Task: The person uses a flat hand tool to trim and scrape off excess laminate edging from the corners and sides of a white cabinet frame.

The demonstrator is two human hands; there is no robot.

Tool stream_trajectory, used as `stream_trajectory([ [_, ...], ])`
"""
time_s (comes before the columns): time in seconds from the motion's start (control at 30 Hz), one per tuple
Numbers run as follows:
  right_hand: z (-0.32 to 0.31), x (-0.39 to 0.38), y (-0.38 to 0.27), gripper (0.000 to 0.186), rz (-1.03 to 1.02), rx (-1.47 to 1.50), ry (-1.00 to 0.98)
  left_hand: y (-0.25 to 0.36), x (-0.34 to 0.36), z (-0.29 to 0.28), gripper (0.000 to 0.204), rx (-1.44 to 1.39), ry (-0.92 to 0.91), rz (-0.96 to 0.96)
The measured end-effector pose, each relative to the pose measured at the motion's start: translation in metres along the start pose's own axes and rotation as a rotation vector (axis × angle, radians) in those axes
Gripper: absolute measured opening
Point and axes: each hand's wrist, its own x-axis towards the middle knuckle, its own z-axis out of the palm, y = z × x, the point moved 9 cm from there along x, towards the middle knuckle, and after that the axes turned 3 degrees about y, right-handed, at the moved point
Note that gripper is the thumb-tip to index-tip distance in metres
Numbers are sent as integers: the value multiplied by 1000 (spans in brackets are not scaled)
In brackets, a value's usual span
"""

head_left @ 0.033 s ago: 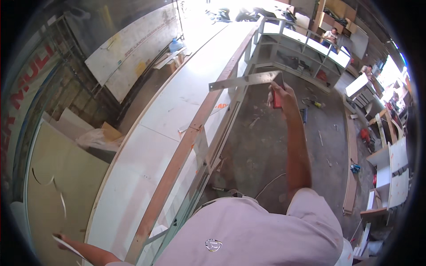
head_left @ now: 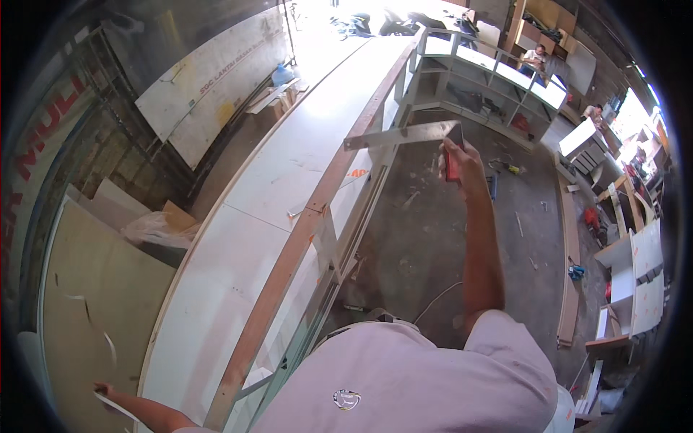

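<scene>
My right hand (head_left: 466, 164) is closed around the red handle of a try square (head_left: 404, 135), held out in front of me. Its metal blade points left, with the tip over or against the brown wooden rail (head_left: 281, 281); contact cannot be told. At the lower left, my left hand (head_left: 103, 390) pinches a thin white strip (head_left: 127, 412). Above that hand, a twisted, curling length of narrow strip (head_left: 110, 346) shows against a beige board (head_left: 94, 289). Left of the rail stretches a long white panel (head_left: 253, 209), part of a large cabinet frame.
A shelved cabinet frame (head_left: 462, 79) stands at the far end. Two people sit at the back right. Tools and scraps lie on the grey floor (head_left: 411, 252). A long plank (head_left: 567, 289) and white cabinet parts (head_left: 628, 274) are on the right. A blue jug (head_left: 281, 74) is at the far left.
The try square and my right hand have shifted slightly right and down. My left hand has moved a little right, and the loose strip above it has twisted into a different curl.
</scene>
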Motion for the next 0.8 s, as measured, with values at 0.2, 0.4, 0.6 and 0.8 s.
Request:
stream_trajectory([
  [0.2,-20,-63,36,25,73,212,142,-44,-178,208,51,-508,-532,-880],
  [0.4,-19,-101,28,30,119,345,170,65,-222,362,51,-996,-449,-1276],
  [0.6,-48,-117,29,39,143,453,159,294,-157,377,46,-966,-844,-487],
  [0.8,-66,-121,64,43,202,477,186,545,-470,172,34,-763,-1438,324],
])
